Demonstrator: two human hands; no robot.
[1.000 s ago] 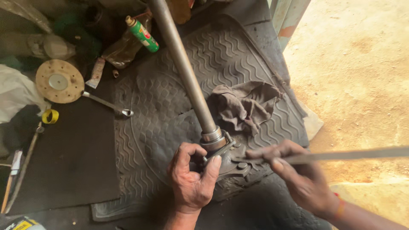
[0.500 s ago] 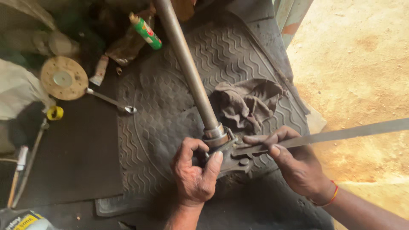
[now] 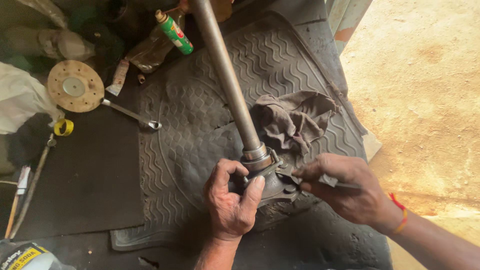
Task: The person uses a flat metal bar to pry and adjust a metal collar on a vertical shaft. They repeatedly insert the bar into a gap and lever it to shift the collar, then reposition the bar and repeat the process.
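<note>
A long grey metal shaft lies on a ribbed rubber mat, running from the top of the view down to a flanged end at the centre. My left hand grips that flanged end from the near side. My right hand is closed around a flat metal tool whose tip rests against the flange just under the shaft's collar. Most of the tool is hidden by my fingers.
A dirty grey rag lies on the mat right of the shaft. A ring spanner, a round perforated disc, a green spray can and a yellow tape roll lie at the left. Sandy ground borders the mat at the right.
The long bar that stuck out to the right from my right hand is gone from view; my right hand has closed in on the flange. The left hand keeps its grip.
</note>
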